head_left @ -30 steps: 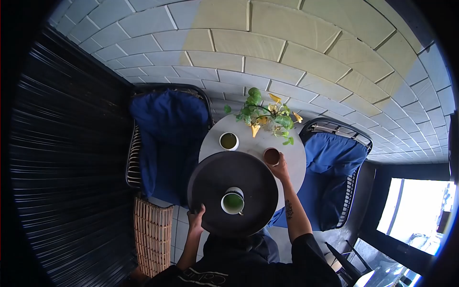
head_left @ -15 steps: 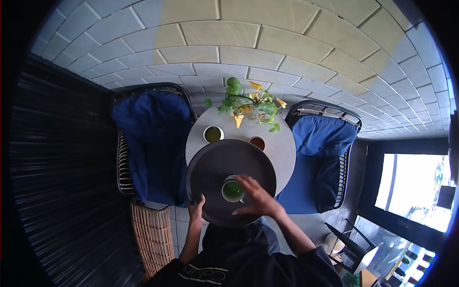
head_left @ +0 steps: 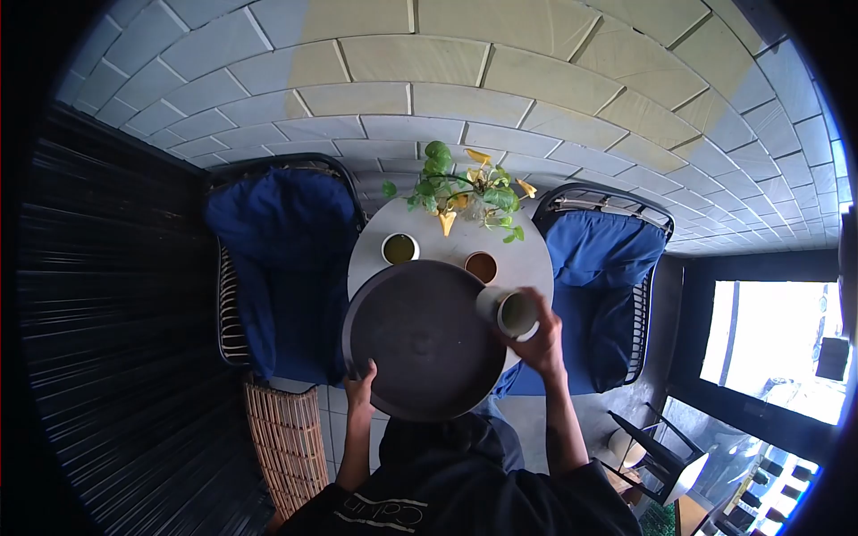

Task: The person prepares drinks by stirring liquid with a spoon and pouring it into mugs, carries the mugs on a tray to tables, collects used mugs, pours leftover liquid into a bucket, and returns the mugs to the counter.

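Right hand [head_left: 547, 344]: closed around the white cup [head_left: 509, 313], thumb and fingers wrapped on its right and near sides. Cup sits inside the grip, tilted, mouth facing back toward the person. In view it overlaps the tray's right rim and the table behind; exact height over either can't be told. Slight blur on it.

Left hand [head_left: 361, 389]: gripping the round dark tray [head_left: 420, 339] at the near-left rim, thumb on top, fingers hidden underneath. Tray is in front of the person and covers the near part of the round pale table [head_left: 533, 259].

Containers: white cup shows green inside, fill level not readable. On the table, far left, a white-rimmed cup [head_left: 399, 250] holds dark green liquid, upright, just beyond the tray edge. Right of it, a brown cup [head_left: 481, 267], upright, brown inside; liquid or bare wall, can't tell. Potted-type plant [head_left: 483, 192] with green and yellow leaves at the far edge; its vessel isn't clear.

Text: dark shirt [head_left: 465, 500] has white lettering between two white lines, looks like "Calvin", not sharp. No readable marking on cups or tray.
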